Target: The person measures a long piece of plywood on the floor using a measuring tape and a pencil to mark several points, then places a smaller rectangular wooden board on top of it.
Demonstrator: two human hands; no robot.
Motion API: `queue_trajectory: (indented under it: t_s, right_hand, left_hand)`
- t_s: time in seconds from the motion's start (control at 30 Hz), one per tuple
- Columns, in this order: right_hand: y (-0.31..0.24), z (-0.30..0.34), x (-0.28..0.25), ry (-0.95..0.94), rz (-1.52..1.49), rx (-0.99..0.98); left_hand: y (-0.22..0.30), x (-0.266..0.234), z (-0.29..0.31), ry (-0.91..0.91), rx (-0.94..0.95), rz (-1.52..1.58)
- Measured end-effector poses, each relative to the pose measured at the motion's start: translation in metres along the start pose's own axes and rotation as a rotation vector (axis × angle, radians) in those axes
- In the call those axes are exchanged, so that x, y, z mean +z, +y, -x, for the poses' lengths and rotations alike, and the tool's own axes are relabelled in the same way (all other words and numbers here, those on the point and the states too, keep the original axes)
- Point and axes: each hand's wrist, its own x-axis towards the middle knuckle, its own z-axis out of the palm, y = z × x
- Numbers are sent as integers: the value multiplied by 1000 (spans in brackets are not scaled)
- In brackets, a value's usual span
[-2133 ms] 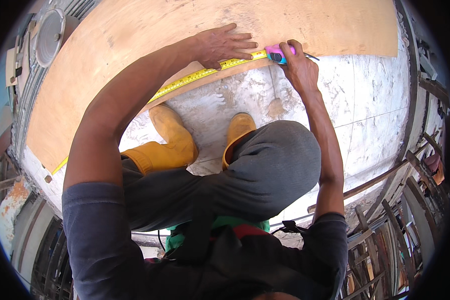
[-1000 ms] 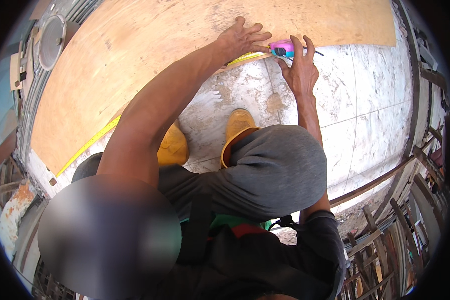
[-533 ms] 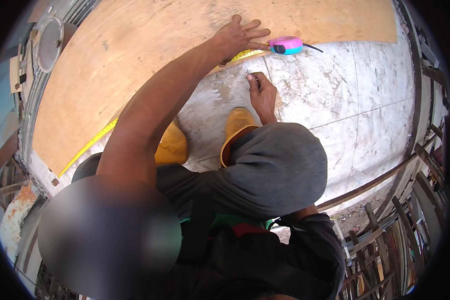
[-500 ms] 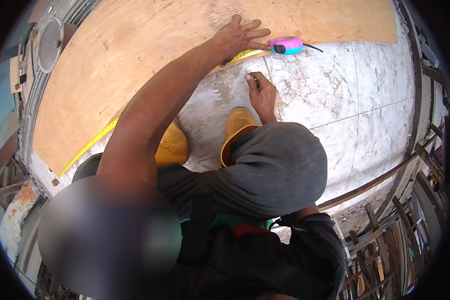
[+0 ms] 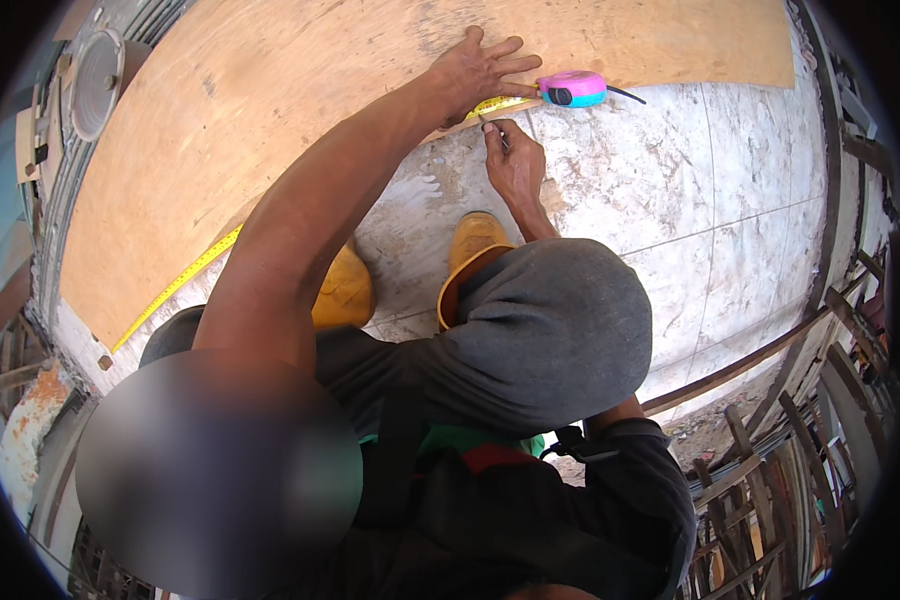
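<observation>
My left hand [image 5: 480,72] lies on a brown plywood sheet [image 5: 260,110], fingers spread and stretched out toward a pink and turquoise tape measure [image 5: 574,88]. The yellow tape blade [image 5: 175,287] runs along the sheet's near edge from its lower left corner, passing under my left arm; part of it is hidden there. Closer to me, my right hand [image 5: 519,163] is closed in a pinch on a thin, dark, pencil-like tool [image 5: 484,119]. The tool's tip is at the sheet's edge, beside the tape blade and just below my left hand.
Yellow boots [image 5: 478,236] stand on the stained white tile floor [image 5: 660,180], close to the sheet. A round, pale-rimmed container [image 5: 98,84] is at the far left beside long bars. Many wooden pieces [image 5: 760,480] are stacked at the lower right.
My right hand has moved up and slightly left, bringing the thin tool to the tape and sheet edge. My left hand and the tape case have stayed in place.
</observation>
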Motion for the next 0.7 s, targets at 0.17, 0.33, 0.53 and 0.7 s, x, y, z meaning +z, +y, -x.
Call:
queue_trajectory:
  t_s: [0.17, 0.33, 0.53, 0.7]
  right_hand:
    - [1, 0, 0, 26, 34, -25]
    - [2, -1, 0, 19, 48, 1]
    - [0, -1, -1, 12, 39, -35]
    - [-6, 0, -3, -5, 35, -32]
  left_hand:
    - [0, 0, 1, -6, -3, -1]
    - [2, 0, 0, -1, -15, -47]
    - [1, -1, 1, -23, -10, -63]
    - [0, -1, 1, -3, -3, -31]
